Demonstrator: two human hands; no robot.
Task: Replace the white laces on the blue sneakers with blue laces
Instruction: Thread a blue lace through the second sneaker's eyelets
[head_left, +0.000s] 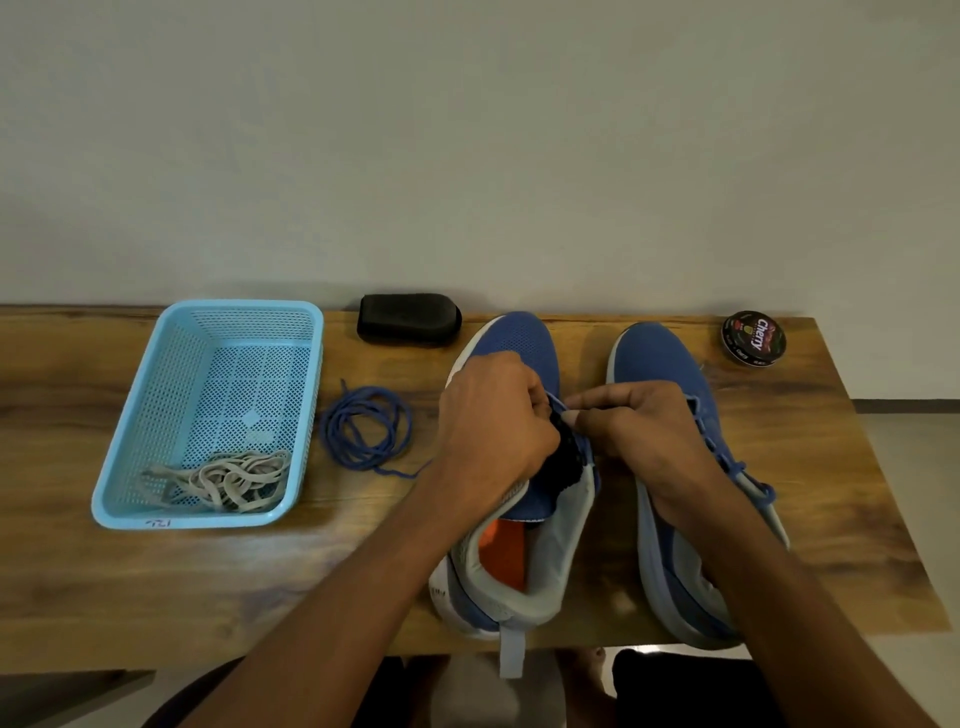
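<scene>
I read "Cherry" on polish tin (754, 338), far right of table (156, 582). Left hand (493, 421) and right hand (644, 431) both pinching blue lace (558, 402) at left sneaker (519, 338). White laces (228, 480) in basket (156, 374).

Arms: 2 bare forearms, no sleeves in view.
Left hand (493, 415): bare, no glove, ring or watch seen.
Right hand (644, 431): bare, no glove, ring or watch seen; 1 short pale nail shows at a fingertip.
Lower body: dark garment at the bottom edge of the head view, too dim to detail.
</scene>
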